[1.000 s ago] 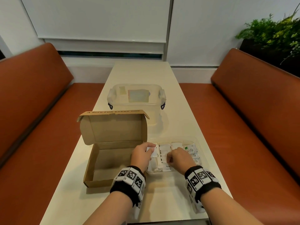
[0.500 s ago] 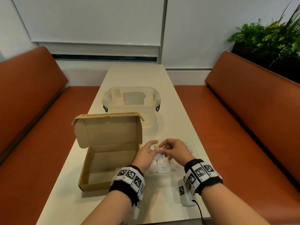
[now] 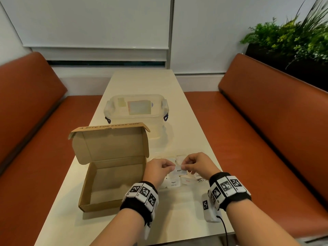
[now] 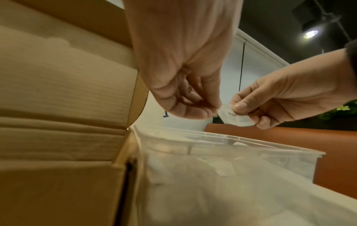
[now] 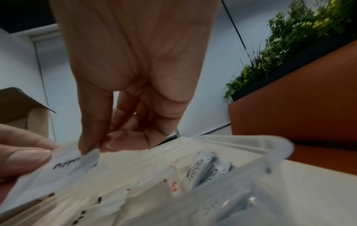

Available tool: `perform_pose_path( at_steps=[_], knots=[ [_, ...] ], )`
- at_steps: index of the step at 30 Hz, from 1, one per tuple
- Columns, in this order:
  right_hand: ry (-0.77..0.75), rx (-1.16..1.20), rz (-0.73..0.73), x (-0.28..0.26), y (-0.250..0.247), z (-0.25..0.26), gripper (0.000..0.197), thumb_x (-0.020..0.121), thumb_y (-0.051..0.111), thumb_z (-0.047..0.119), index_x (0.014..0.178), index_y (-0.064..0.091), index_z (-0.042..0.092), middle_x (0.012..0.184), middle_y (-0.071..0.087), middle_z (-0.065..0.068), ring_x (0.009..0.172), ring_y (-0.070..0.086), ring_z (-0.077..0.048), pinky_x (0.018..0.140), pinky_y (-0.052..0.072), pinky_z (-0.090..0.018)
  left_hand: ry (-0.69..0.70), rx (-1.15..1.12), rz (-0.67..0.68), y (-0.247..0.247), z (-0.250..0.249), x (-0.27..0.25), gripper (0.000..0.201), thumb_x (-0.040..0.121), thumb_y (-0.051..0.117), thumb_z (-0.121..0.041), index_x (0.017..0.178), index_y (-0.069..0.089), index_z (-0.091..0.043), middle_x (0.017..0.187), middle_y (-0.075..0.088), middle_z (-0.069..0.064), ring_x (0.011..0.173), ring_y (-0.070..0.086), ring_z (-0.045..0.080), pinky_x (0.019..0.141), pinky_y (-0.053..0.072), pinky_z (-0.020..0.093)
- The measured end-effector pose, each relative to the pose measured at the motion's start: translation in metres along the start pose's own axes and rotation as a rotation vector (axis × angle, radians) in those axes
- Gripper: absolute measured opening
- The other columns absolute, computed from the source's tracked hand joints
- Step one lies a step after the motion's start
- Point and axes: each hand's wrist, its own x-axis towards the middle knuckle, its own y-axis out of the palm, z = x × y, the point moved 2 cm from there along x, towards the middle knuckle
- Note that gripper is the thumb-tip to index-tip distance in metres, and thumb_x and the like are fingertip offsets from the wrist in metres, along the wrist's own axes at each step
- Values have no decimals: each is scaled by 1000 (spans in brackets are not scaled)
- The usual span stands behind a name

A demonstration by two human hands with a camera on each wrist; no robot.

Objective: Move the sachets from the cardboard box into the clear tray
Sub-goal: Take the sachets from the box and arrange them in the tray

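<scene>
The brown cardboard box (image 3: 99, 183) lies open on the table's left side, lid up, and I see no sachets on its floor. Right of it sits the clear tray (image 4: 231, 137), with several white sachets (image 3: 173, 182) in it. Just above the tray, both hands hold one white pepper sachet (image 3: 178, 169) between them. My left hand (image 3: 171, 166) pinches its left edge and my right hand (image 3: 183, 166) pinches its right edge. In the right wrist view, the sachet (image 5: 63, 168) hangs under the right thumb, above the tray rim (image 5: 251, 140).
A lidded clear plastic container (image 3: 136, 110) stands behind the box. A small white device with a cable (image 3: 210, 210) lies near my right wrist at the table's front edge. Orange benches (image 3: 266, 121) flank the narrow table, with plants (image 3: 292, 38) at back right.
Both hands were down in the tray on the sachets. They have risen a little and come together, and now hold one sachet between them.
</scene>
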Motion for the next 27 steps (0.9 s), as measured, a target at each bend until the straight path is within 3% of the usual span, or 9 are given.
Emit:
perform_pose_path(
  at_steps=[5, 10, 14, 18, 21, 27],
  knots=[
    [35, -92, -21, -4, -9, -10, 7, 76, 76, 9, 73, 70, 10, 62, 64, 0, 54, 56, -7, 54, 49, -16, -10, 93, 60, 12, -2, 3, 11, 78, 75, -20, 81, 69, -29, 73, 66, -10, 74, 62, 5, 70, 47, 20],
    [38, -129, -26, -6, -10, -13, 10, 77, 75, 8, 71, 68, 13, 63, 63, 0, 56, 57, -8, 55, 50, -19, -6, 256, 83, 15, -7, 5, 12, 80, 72, -24, 76, 65, -33, 71, 62, -16, 76, 59, 3, 62, 38, 12],
    [14, -203, -8, -3, 5, -9, 17, 78, 74, 8, 67, 64, 18, 64, 62, 3, 55, 55, -7, 52, 47, -14, -16, 435, 84, 8, -6, 2, 8, 82, 67, -24, 76, 68, -29, 71, 60, -14, 77, 59, 8, 66, 41, 20],
    [-15, -288, -7, 3, 21, -5, 14, 78, 73, 12, 71, 64, 19, 71, 62, 5, 69, 56, -10, 64, 47, -19, -21, 551, 69, 0, -3, 1, 10, 83, 62, -22, 77, 68, -27, 78, 64, -11, 84, 62, 12, 68, 44, 22],
    [-26, -382, -12, 5, 30, -4, 8, 80, 70, 16, 75, 66, 19, 72, 60, 9, 72, 56, -8, 65, 43, -17, -29, 607, 66, -2, 1, -1, 11, 84, 60, -22, 79, 69, -27, 86, 69, -9, 87, 63, 13, 71, 47, 24],
    [-52, -512, -15, 6, 38, -2, 5, 82, 68, 17, 84, 72, 15, 87, 72, 0, 82, 63, -14, 77, 48, -23, -2, 704, 70, 1, 4, 1, 17, 84, 57, -20, 84, 74, -26, 96, 67, -7, 93, 62, 15, 70, 43, 23]
  ],
)
